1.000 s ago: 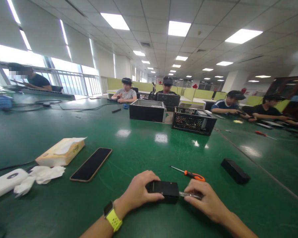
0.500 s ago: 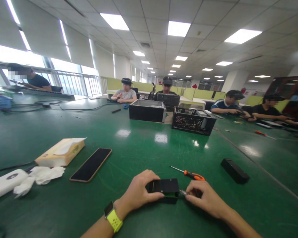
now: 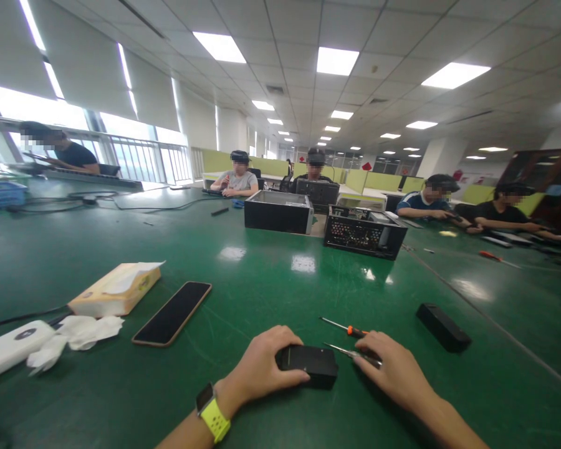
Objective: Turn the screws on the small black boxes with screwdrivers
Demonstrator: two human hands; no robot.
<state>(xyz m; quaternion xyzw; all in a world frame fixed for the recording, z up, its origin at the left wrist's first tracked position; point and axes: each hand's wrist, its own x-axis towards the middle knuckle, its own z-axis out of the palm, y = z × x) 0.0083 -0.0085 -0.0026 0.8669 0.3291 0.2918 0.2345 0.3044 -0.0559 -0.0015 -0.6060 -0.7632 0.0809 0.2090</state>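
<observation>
- Swung aside since the earlier frame, a slim metal-shafted tool [image 3: 350,353] is slanting past the smooth, oblong black box [image 3: 315,363]; the right hand [image 3: 395,372] is pinching the tool's handle.
- Left hand [image 3: 265,363] is clasping that box on the glossy green surface [image 3: 257,287].
- Just beyond, an orange-handled screwdriver [image 3: 354,331] is lying.
- Farther, a boxy, perforated case [image 3: 359,236] is standing.

Black box [image 3: 314,365] (oblong), slim metal tool [image 3: 348,353] beside

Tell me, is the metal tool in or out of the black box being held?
Out: the metal tool, at the right hand, shows its slim tip outside the black box.
</observation>
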